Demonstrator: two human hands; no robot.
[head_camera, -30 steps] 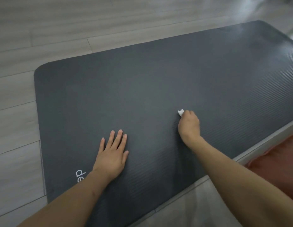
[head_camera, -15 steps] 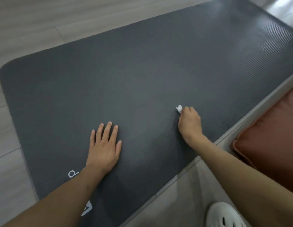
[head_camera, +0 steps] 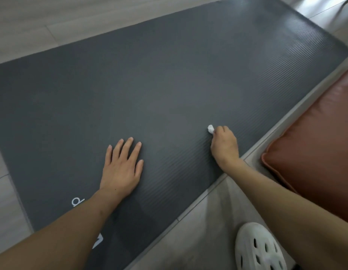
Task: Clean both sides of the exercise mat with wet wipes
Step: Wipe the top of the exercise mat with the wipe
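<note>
Exercise mat (head_camera: 169, 84) (one): left hand (head_camera: 121, 168) pressed flat, right hand (head_camera: 224, 146) pinching one balled wet wipe (head_camera: 210, 129).

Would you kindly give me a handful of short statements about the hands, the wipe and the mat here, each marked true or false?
1. The left hand lies flat on the mat with its fingers straight. True.
2. The right hand holds a bunched white wipe against the mat. True.
3. The mat is rolled up beside the cushion. False: it lies spread flat on the floor, and the brown cushion sits apart from it, off its right edge.
4. A white shoe with holes shows near the bottom right. True.
5. The wipe is under the left palm. False: it sticks out from the right hand's fingertips.
</note>
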